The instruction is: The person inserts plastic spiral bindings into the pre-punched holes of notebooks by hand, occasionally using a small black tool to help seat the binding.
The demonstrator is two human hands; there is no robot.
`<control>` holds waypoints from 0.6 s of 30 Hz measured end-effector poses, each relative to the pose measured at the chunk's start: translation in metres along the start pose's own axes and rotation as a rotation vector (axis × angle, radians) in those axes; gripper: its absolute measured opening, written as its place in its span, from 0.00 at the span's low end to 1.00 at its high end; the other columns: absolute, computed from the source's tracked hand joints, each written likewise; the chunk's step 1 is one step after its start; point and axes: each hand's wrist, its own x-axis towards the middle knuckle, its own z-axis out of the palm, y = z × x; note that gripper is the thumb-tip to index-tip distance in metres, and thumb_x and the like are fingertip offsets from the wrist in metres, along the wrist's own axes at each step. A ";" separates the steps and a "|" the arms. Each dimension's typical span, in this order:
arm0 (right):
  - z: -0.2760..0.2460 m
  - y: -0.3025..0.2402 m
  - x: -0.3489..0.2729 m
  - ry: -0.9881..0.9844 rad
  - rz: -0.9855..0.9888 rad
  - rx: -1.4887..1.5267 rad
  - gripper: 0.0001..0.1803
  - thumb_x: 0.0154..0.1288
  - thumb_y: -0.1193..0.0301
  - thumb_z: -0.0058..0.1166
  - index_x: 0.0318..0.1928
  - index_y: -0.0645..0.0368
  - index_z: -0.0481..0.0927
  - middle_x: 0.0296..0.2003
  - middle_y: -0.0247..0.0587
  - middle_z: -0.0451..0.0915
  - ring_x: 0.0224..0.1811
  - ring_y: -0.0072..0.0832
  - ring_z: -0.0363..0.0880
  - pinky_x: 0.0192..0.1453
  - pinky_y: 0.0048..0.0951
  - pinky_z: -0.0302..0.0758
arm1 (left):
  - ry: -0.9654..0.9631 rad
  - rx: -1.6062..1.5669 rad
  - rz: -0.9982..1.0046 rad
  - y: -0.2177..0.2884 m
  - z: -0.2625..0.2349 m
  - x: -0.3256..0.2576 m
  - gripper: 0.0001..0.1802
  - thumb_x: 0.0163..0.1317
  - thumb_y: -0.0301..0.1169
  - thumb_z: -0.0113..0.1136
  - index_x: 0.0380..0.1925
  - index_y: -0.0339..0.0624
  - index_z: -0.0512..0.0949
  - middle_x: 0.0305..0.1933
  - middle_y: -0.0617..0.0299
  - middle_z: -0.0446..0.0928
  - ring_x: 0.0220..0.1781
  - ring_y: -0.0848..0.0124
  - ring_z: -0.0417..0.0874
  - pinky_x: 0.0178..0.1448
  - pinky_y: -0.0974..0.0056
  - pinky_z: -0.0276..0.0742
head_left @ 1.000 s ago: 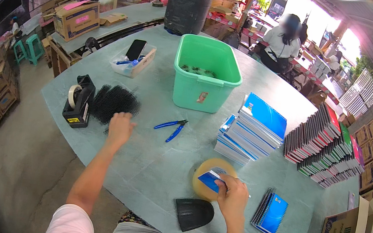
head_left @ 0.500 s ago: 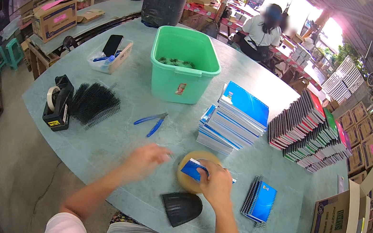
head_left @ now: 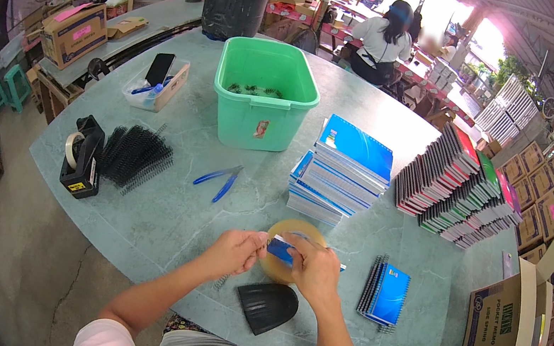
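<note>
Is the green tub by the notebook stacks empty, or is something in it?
Not empty. The green tub stands upright with no lid, and a few dark coil-like pieces lie on its bottom.

Open tabletop (head_left: 162, 220): bare stretch left of the hands, toward the blue pliers (head_left: 217, 180).
Ahead: stack of blue notebooks (head_left: 343, 172) blocks.
Right: small notebook pile (head_left: 384, 293).
Near edge: black curved piece (head_left: 266, 306).

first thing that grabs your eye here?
The green plastic tub at the far middle of the table, then the stack of blue notebooks right of it. Nearest the camera, left hand and right hand meet on a small blue notebook.
</note>
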 end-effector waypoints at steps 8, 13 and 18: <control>0.005 0.000 0.000 0.007 -0.046 -0.024 0.13 0.48 0.79 0.54 0.37 0.54 0.79 0.31 0.37 0.80 0.36 0.36 0.78 0.40 0.37 0.70 | 0.091 0.375 0.431 0.008 -0.007 0.015 0.12 0.61 0.37 0.57 0.34 0.37 0.75 0.20 0.62 0.72 0.22 0.72 0.73 0.28 0.67 0.70; 0.010 -0.003 0.004 0.004 -0.078 -0.120 0.12 0.54 0.77 0.55 0.41 0.54 0.76 0.34 0.38 0.80 0.38 0.37 0.78 0.40 0.37 0.68 | 0.035 0.722 0.623 0.022 -0.027 0.013 0.13 0.59 0.35 0.58 0.38 0.38 0.75 0.31 0.53 0.76 0.31 0.61 0.77 0.37 0.59 0.72; 0.015 -0.006 0.005 0.125 -0.027 0.115 0.09 0.56 0.73 0.56 0.39 0.55 0.75 0.35 0.40 0.79 0.37 0.40 0.77 0.40 0.39 0.69 | -0.063 0.845 0.380 0.027 -0.029 0.017 0.11 0.58 0.35 0.59 0.35 0.40 0.75 0.33 0.53 0.75 0.36 0.56 0.76 0.41 0.57 0.71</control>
